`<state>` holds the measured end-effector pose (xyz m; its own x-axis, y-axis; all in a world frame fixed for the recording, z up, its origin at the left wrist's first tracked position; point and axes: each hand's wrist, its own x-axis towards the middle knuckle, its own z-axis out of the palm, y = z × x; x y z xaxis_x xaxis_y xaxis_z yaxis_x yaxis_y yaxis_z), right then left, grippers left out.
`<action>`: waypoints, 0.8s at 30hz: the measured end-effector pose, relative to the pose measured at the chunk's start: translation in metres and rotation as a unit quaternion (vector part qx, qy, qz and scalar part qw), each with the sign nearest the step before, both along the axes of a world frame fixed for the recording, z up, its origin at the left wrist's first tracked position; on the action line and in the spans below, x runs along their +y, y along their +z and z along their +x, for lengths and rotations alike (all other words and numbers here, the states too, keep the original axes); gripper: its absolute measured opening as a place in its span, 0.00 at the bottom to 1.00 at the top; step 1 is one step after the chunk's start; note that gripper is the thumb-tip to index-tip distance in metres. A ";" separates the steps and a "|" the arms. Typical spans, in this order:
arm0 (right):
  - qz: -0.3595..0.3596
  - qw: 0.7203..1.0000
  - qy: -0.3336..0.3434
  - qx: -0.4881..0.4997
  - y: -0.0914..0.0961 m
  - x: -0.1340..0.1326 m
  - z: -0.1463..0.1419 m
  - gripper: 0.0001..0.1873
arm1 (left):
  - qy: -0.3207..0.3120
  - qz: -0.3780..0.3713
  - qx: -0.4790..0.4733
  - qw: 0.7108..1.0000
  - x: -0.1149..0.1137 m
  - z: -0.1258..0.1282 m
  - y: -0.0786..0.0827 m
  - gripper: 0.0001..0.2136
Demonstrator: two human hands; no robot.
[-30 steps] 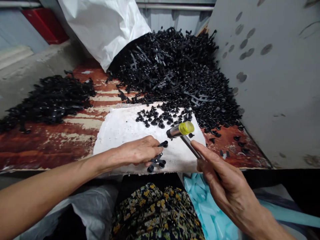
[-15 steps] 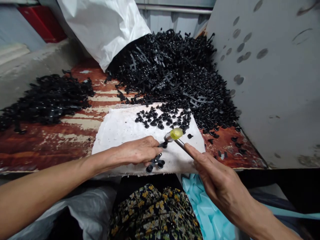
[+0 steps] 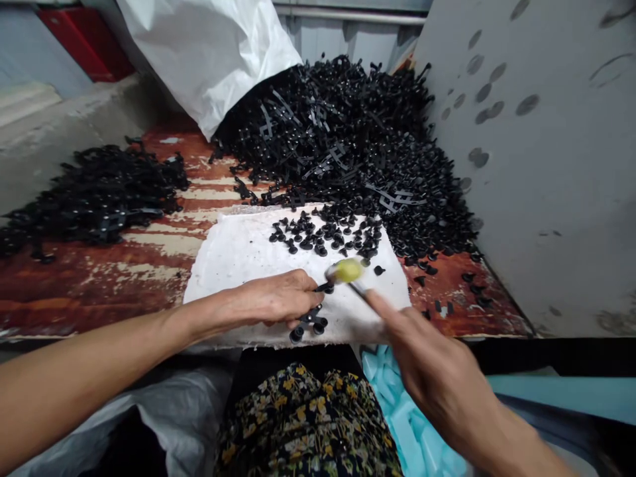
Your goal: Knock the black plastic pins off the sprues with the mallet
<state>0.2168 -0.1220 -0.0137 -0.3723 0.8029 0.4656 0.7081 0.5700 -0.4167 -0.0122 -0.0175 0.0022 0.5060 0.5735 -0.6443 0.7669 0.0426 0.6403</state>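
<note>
My left hand (image 3: pixel 291 296) is closed on a black jointed plastic piece (image 3: pixel 312 319) with round studs, holding it against the white pad (image 3: pixel 218 265). A grey metal handle sits in the grip of my right hand (image 3: pixel 422 344); it belongs to a hammer (image 3: pixel 346 270) with a yellow, blurred head. The hammer head is right at the upper end of the black piece, by a round stud; whether they touch I cannot tell. Small black studs (image 3: pixel 320 238) lie scattered over the pad's far part, beyond both hands.
A large heap of black parts (image 3: pixel 348 139) fills the back of the red worn table (image 3: pixel 149 265). To the left lies a smaller pile of jointed black pieces (image 3: pixel 109 192). A white sack (image 3: pixel 213 53) hangs over the heap, and a grey spotted panel (image 3: pixel 541 165) stands at the right.
The hammer head has shifted slightly left and is now blurred by motion. My right hand is blurred too. My left hand and the black piece stay almost where they were.
</note>
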 end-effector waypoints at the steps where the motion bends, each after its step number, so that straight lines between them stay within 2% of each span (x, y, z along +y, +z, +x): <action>1: -0.016 1.000 0.012 -0.018 0.001 0.000 0.000 0.34 | 0.002 0.004 0.009 1.000 0.000 0.002 0.002 0.18; 3: -0.023 1.000 0.002 -0.014 0.001 -0.001 0.000 0.34 | -0.003 -0.001 0.026 1.000 0.001 0.004 0.005 0.18; 6: 0.002 0.998 -0.059 0.035 -0.002 -0.002 0.000 0.37 | -0.010 -0.013 0.024 1.000 0.001 0.004 0.007 0.17; 9: -0.032 0.999 0.008 -0.033 -0.007 0.000 0.000 0.35 | -0.006 -0.009 0.001 1.000 0.002 0.001 0.003 0.17; 14: -0.045 0.999 0.003 0.005 -0.008 0.004 0.002 0.36 | -0.001 -0.012 -0.025 1.000 0.002 -0.002 -0.002 0.17; 16: -0.066 0.998 0.012 0.013 -0.006 0.007 0.001 0.32 | -0.009 -0.004 -0.023 1.000 0.002 -0.002 0.001 0.17; 18: -0.081 0.995 -0.008 0.060 -0.003 0.012 -0.003 0.27 | -0.031 0.013 -0.022 0.999 0.001 0.000 0.005 0.17; 21: -0.140 0.976 -0.046 0.160 -0.001 0.024 -0.014 0.20 | -0.074 0.057 -0.048 0.994 -0.005 0.005 0.014 0.16; 24: -0.289 0.917 -0.032 0.273 -0.004 0.033 -0.027 0.08 | -0.114 0.084 -0.108 0.984 -0.013 0.009 0.020 0.14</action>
